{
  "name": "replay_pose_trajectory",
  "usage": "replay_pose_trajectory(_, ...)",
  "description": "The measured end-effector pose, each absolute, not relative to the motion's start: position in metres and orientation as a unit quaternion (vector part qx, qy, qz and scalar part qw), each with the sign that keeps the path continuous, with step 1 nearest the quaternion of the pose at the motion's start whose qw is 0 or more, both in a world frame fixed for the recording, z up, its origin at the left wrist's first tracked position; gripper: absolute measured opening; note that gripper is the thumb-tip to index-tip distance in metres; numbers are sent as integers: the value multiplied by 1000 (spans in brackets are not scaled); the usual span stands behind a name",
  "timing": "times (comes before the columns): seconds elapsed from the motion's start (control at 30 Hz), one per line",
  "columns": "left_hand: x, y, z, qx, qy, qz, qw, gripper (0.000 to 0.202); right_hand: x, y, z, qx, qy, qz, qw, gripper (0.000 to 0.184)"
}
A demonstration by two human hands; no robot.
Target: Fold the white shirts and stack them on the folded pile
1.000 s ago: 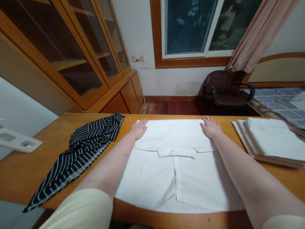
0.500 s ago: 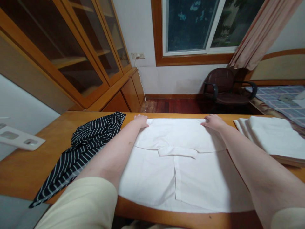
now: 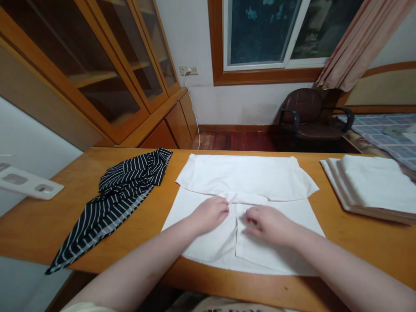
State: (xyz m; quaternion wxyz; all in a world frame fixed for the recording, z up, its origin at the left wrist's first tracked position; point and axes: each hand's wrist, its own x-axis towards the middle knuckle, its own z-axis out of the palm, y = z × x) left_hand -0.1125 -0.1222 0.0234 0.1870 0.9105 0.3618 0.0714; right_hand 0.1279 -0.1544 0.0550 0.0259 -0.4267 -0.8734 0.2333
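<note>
A white shirt point(image 3: 243, 173) lies partly folded on the table, its far part turned over toward me. A narrow cloth strip, perhaps its collar, runs across the middle above a front-to-back seam. My left hand point(image 3: 211, 213) rests on the cloth just left of that seam, its curled fingers closed at the strip's left end. To the right of the seam is my right hand point(image 3: 268, 223), slightly blurred above the fabric. Its fingers are bent, with a gap between them and the thumb, and nothing shows in it.
A crumpled black-and-white striped cloth point(image 3: 126, 195) lies on the wooden table point(image 3: 351, 255) at the left. A stack of folded white cloths point(image 3: 377, 182) sits at the right. A white plastic object point(image 3: 30, 184) juts in at far left. Beyond the table stands an office chair point(image 3: 305, 115).
Both hands have left the far corners of the shirt and come back toward me, closer together near the strip. The folded-over part's side corners now spread outward.
</note>
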Motion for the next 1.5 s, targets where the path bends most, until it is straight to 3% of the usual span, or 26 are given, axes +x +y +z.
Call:
replay_pose_trajectory(0.1, -114, -169, 10, 912, 351, 78, 198, 36, 113, -203, 46, -389, -896, 214, 12, 41)
replay_pose_trajectory(0.23, -114, -189, 3, 917, 351, 58, 182, 47, 110, -219, 31, -391, -910, 138, 16, 16)
replay_pose_trajectory(0.33, -113, -190, 6, 921, 347, 48, 171, 48, 115, -217, 28, -381, -914, 133, 52, 13)
replay_pose_trajectory(0.57, -107, -200, 15, 940, 318, -3, 127, 40, 123, -217, 42, -374, -870, 273, 167, 8)
replay_pose_trajectory(0.83, -107, -192, 20, 977, 141, 61, 150, 21, 120, -215, 30, -308, -866, 370, 137, 8)
replay_pose_trajectory(0.93, -95, -183, 29, 963, 194, 77, 170, 22, 120, -211, 30, -300, -855, 400, 141, 8)
replay_pose_trajectory(1.1, -69, -170, 24, 927, 326, 87, 160, 50, 120, -208, 24, -309, -836, 423, 161, 11)
replay_pose_trajectory(1.23, -63, -174, 1, 934, 327, 16, 146, 60, 126, -207, 20, -377, -794, 445, 171, 28)
replay_pose_trajectory(1.33, -64, -178, -9, 936, 327, 13, 129, 65, 135, -196, 25, -461, -766, 410, 180, 31)
replay_pose_trajectory(1.5, -63, -178, -11, 936, 331, 3, 120, 67, 152, -133, 29, -547, -776, 218, 224, 22)
